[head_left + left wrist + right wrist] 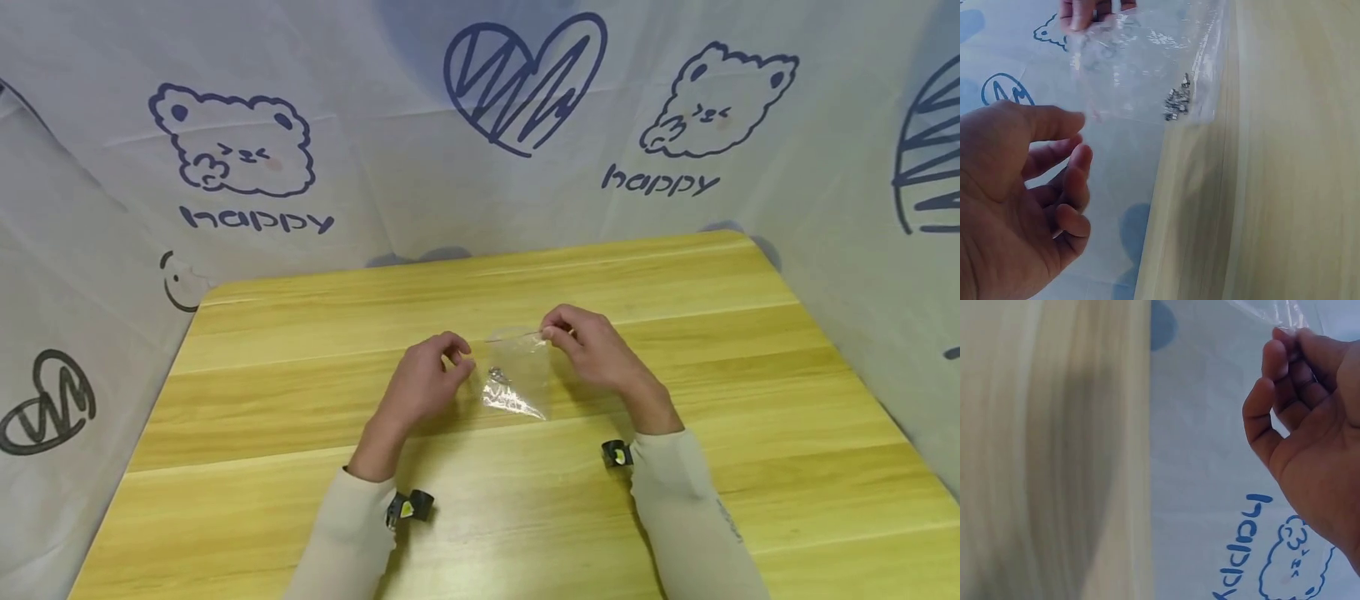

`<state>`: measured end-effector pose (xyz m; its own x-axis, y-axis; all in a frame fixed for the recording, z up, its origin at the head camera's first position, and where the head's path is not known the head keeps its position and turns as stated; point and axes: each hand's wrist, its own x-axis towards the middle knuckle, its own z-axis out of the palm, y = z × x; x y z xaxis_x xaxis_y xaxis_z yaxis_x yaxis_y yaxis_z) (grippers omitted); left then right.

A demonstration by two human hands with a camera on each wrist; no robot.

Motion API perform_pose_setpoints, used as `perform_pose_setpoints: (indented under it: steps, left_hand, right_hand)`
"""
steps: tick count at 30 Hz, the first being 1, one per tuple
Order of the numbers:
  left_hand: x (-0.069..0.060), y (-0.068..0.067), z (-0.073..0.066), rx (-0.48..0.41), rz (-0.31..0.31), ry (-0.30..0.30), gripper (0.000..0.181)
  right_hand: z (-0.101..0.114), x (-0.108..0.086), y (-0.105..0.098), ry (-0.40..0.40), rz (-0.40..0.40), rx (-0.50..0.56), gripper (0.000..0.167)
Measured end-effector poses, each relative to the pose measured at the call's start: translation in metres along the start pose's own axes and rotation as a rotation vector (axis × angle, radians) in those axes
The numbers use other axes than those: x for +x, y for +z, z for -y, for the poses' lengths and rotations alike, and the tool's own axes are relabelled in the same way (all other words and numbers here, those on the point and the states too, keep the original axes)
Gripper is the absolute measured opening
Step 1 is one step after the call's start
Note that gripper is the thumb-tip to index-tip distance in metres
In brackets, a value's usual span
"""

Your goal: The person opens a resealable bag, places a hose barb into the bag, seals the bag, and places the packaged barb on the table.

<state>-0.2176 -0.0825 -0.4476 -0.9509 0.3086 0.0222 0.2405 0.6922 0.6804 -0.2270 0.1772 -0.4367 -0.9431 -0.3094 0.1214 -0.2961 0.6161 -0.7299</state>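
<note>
A clear plastic zip bag [528, 375] is held up over the table in the head view. My right hand [600, 354] pinches its upper right corner between thumb and fingers. The right wrist view shows only a corner of the bag above that hand [1319, 431]. Several small silvery metal pieces [1177, 100] lie bunched at the bottom of the bag, too small to tell their kind. My left hand [427, 379] is just left of the bag, its fingers loosely bent and holding nothing. A gap shows between its fingertips [1075, 122] and the plastic in the left wrist view.
The wood-grain table [262, 492] runs under both arms. Behind it and at its sides hangs a white cloth [390, 150] printed with blue bears, hearts and lettering. Black wrist cameras [411, 505] sit on both sleeved forearms.
</note>
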Motion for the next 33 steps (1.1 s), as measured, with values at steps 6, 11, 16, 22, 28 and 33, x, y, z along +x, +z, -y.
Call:
perform_pose_setpoints:
  steps: [6, 11, 16, 22, 28, 33]
  left_hand:
    - [0.003, 0.003, -0.002, -0.041, -0.090, -0.004, 0.029]
    - [0.002, 0.005, -0.003, -0.075, -0.142, 0.083, 0.020]
    - [-0.001, 0.000, -0.006, -0.104, -0.148, 0.190, 0.015]
    - [-0.003, -0.001, -0.008, -0.117, -0.188, 0.274, 0.015]
    - [-0.001, 0.002, -0.011, -0.106, -0.260, 0.265, 0.012]
    - [-0.002, 0.002, -0.012, -0.119, -0.312, 0.292, 0.010]
  right_hand:
    - [0.007, -0.005, -0.006, -0.084, -0.026, 0.014, 0.015]
    - [0.013, -0.008, -0.008, -0.140, -0.048, 0.025, 0.014]
    - [0.018, -0.008, -0.010, -0.165, -0.088, 0.045, 0.014]
    - [0.019, -0.008, -0.010, -0.160, -0.105, 0.070, 0.014]
    - [0.021, -0.009, -0.010, -0.176, -0.090, 0.162, 0.014]
    - [0.022, -0.009, -0.010, -0.180, -0.088, 0.238, 0.015]
